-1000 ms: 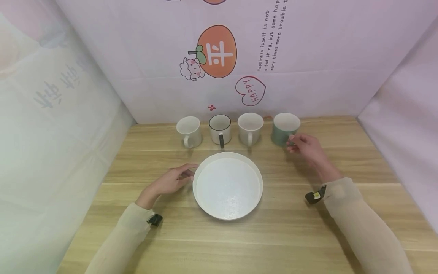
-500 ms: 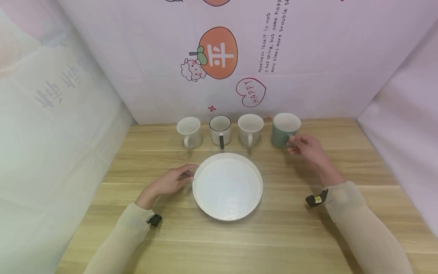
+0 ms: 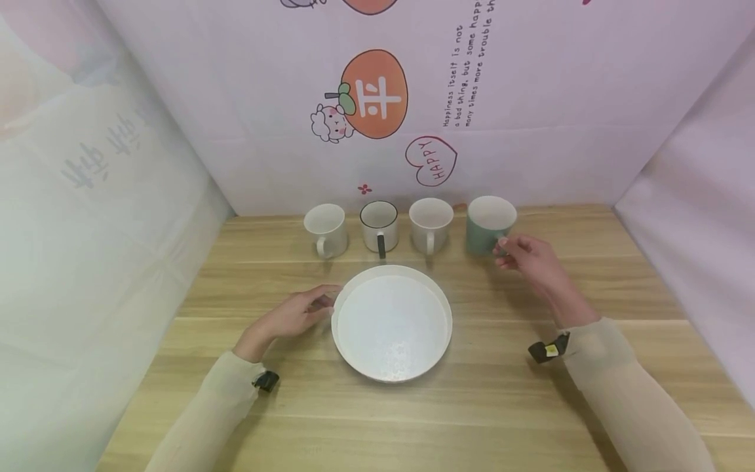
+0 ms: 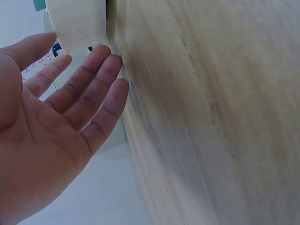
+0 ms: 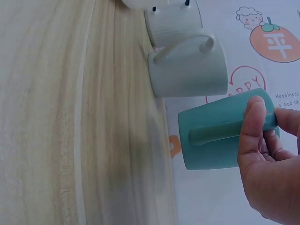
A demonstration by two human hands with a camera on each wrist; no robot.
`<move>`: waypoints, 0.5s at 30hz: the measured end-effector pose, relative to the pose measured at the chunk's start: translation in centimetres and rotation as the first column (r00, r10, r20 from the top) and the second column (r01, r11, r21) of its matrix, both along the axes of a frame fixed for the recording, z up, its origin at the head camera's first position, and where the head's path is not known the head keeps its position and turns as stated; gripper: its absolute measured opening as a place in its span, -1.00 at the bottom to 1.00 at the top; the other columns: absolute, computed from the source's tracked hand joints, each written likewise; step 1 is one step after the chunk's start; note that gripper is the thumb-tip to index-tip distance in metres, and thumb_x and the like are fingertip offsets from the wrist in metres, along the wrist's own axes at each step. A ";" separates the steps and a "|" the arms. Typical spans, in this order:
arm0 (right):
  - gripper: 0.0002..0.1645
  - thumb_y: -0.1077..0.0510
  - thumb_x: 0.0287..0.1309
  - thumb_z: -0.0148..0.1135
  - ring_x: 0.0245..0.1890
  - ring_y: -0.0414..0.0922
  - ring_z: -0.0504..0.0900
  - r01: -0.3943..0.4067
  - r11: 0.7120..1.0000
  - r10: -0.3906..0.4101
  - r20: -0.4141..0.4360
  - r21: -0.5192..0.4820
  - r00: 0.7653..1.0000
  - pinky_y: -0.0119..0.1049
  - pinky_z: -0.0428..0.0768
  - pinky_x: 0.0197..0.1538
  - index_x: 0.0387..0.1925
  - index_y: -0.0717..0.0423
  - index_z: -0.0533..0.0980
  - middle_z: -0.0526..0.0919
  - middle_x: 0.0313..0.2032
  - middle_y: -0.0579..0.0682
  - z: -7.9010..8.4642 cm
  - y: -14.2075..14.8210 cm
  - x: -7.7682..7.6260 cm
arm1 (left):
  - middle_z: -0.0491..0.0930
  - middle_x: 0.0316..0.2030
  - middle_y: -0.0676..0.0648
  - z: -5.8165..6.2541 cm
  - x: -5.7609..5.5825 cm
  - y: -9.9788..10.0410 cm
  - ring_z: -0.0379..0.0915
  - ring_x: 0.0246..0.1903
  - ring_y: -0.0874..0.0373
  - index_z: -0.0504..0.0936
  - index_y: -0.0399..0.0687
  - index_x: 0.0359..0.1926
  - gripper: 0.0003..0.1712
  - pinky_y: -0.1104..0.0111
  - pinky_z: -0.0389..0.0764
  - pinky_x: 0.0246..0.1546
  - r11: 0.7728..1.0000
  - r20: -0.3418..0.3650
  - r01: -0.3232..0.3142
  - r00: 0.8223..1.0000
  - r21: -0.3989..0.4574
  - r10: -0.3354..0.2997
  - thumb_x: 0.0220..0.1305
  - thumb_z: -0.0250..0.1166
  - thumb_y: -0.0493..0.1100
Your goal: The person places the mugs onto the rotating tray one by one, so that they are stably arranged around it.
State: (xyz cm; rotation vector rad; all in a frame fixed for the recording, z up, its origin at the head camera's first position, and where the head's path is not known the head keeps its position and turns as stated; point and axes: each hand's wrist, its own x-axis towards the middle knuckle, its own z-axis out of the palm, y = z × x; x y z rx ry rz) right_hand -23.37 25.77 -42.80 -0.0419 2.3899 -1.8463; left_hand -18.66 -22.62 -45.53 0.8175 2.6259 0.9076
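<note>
At the right end of a row of mugs stands a green mug (image 3: 482,240) with a pale inside. My right hand (image 3: 533,262) pinches its handle between thumb and fingers; the right wrist view shows the thumb (image 5: 254,119) lying over the handle's upper part. A round white tray (image 3: 392,328) with a low rim lies in front of the mugs. Beside its left rim is my left hand (image 3: 295,313), the thumb and fingertips at the edge. In the left wrist view the palm faces the camera and the fingers (image 4: 110,105) are extended near the white tray wall (image 4: 79,23).
Left of the green mug stand a white mug (image 3: 429,229), a white mug with black rim and dark handle (image 3: 377,229), and another white mug (image 3: 327,233). All stand on the wooden table (image 3: 389,426) before a printed cloth wall (image 3: 265,131). More cloth hangs at both sides.
My right wrist has shifted slightly toward me and to the right, with the fingers still on the mug's handle. The left hand, tray and mugs have barely changed.
</note>
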 end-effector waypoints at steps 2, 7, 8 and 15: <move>-0.45 -0.09 0.48 0.03 -0.24 -0.31 0.65 -0.006 1.000 0.005 -0.014 -0.014 1.000 -0.41 0.69 -0.04 -0.02 0.41 0.43 0.58 -0.16 -0.15 0.1 -0.1 0.2 | 0.70 0.00 -0.15 0.0 0.0 0.0 0.64 0.04 -0.02 0.33 -0.02 0.42 -0.46 0.13 0.65 0.05 1.000 0.005 -0.004 1.000 0.002 0.004 0.48 0.15 -0.14; -0.44 -0.10 0.46 0.06 -0.26 -0.32 0.66 -0.010 1.000 0.009 -0.022 -0.021 1.000 -0.43 0.69 -0.06 -0.03 0.40 0.44 0.60 -0.19 -0.19 0.5 -0.3 0.6 | 0.70 0.00 -0.15 0.0 0.0 0.0 0.64 0.04 -0.02 0.33 -0.02 0.42 -0.46 0.13 0.65 0.05 1.000 0.003 -0.005 1.000 0.002 0.005 0.48 0.15 -0.14; -0.44 -0.11 0.46 0.06 -0.26 -0.32 0.66 -0.013 1.000 0.012 -0.022 -0.019 1.000 -0.43 0.69 -0.06 -0.03 0.40 0.44 0.60 -0.19 -0.19 0.6 -0.3 0.8 | 0.70 0.00 -0.15 0.0 0.0 0.0 0.64 0.04 -0.02 0.33 -0.02 0.42 -0.46 0.14 0.66 0.05 1.000 0.002 -0.004 1.000 0.002 0.004 0.48 0.15 -0.14; -0.45 -0.11 0.45 0.08 -0.24 -0.29 0.66 -0.031 0.999 0.031 -0.018 -0.005 0.999 -0.42 0.69 -0.07 -0.05 0.38 0.47 0.62 -0.18 -0.18 1.4 -0.7 1.7 | 0.70 0.01 -0.16 0.0 0.1 0.1 0.64 0.05 -0.02 0.33 -0.03 0.42 -0.47 0.14 0.66 0.05 1.000 0.006 -0.001 1.000 0.002 0.001 0.49 0.14 -0.15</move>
